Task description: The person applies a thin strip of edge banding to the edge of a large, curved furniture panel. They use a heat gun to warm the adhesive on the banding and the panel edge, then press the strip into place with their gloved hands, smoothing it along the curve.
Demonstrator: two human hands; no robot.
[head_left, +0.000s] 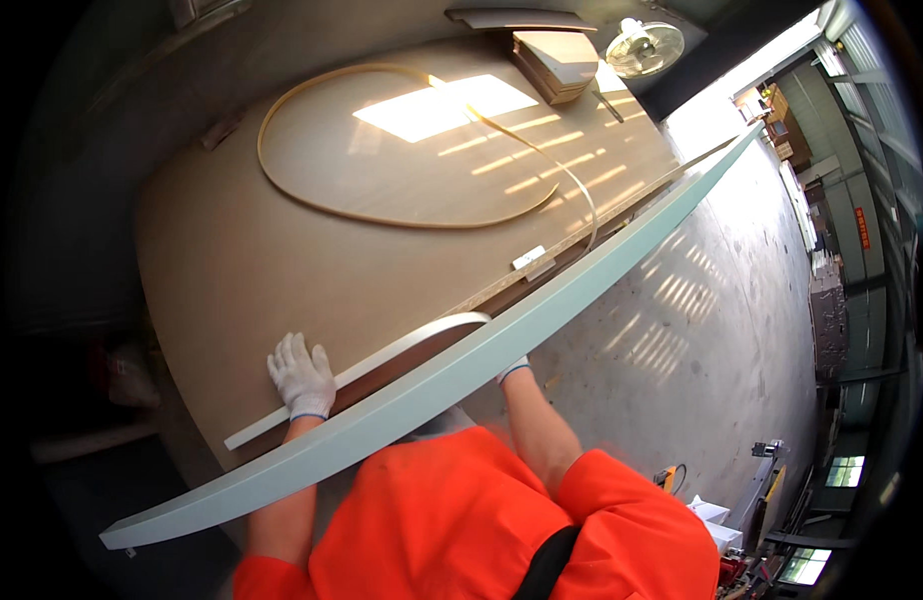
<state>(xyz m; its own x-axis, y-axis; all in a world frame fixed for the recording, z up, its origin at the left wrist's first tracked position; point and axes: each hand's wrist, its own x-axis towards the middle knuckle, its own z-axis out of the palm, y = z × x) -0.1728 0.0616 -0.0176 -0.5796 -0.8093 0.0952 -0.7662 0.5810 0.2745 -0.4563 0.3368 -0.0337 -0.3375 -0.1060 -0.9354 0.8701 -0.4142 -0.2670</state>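
Pale-green board [452, 370] runs approx 8-to-2 o'clock lengthwise, L hand [304, 380] spread flat on worktop [217, 290], R hand [514, 368] (mostly hidden, can't tell grip) by board's edge.

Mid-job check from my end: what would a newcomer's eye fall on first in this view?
First, the long pale-green panel cutting diagonally from lower left to upper right. Next, the person's bright orange top at the bottom. Then the big loop of tan strip over the brown tabletop, beyond the gloved left hand.
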